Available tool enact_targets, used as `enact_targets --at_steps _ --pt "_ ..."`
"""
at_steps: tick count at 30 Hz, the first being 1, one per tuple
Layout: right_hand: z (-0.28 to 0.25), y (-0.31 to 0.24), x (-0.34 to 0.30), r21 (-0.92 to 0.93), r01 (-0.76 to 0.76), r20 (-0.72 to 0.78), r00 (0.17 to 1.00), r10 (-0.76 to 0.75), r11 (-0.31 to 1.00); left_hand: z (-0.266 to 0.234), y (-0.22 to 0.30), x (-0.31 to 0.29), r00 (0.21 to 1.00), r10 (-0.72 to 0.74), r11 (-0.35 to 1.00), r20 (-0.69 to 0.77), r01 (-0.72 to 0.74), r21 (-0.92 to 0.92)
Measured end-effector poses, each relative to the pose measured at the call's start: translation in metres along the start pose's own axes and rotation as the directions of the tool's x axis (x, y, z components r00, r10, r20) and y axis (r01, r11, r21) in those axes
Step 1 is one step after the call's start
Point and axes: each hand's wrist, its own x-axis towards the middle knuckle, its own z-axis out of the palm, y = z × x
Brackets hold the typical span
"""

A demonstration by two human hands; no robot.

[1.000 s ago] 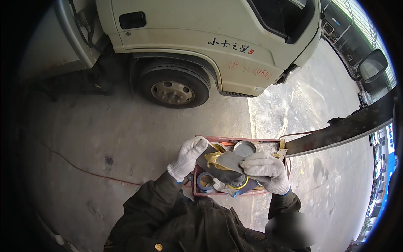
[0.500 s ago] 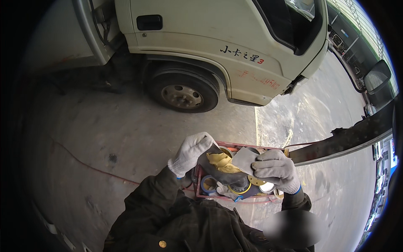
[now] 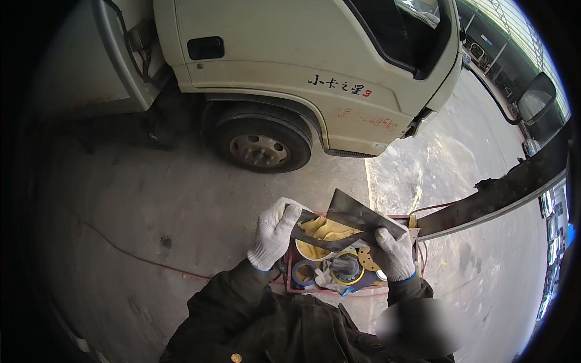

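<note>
My left hand [image 3: 273, 233], in a whitish knit glove, grips the edge of a dark flat spreader [image 3: 330, 244]. Thick yellow putty [image 3: 327, 228] lies heaped on that spreader. In my right hand [image 3: 396, 254], gloved alike, is a second dark, broad-bladed spreader [image 3: 361, 212], held tilted with its blade raised above the right side of the putty. Both hands are over a red-framed cart [image 3: 292, 285]. A pale-rimmed tub [image 3: 313, 256] shows partly under the left spreader. My right fingers are partly hidden behind the spreader they hold.
In the cart are a blue-edged roll of tape [image 3: 304, 273], a round yellow-rimmed item [image 3: 347, 268], a yellow perforated sanding disc [image 3: 367, 259] and a crumpled whitish glove [image 3: 327, 278]. A cream truck [image 3: 266, 60] stands ahead. A red hose [image 3: 139, 259] crosses the floor at left.
My right hand has turned the second spreader, so its blade now points up and left and its dark face shows. The right hand has moved slightly left; the view has shifted a little.
</note>
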Motion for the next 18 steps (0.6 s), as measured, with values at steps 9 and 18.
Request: enact_targets --at_steps 9,18 --pt "-0.021 -0.003 0.0 -0.256 -0.033 -0.063 0.998 0.018 0.966 -0.001 0.003 0.013 0.994 -0.013 1.0 -0.111 0.015 0.023" --pt "-0.026 0.092 -0.005 -0.473 0.114 0.279 0.96 0.025 0.874 0.046 -0.001 0.016 0.824 -0.356 0.888 0.441 0.445 -0.115"
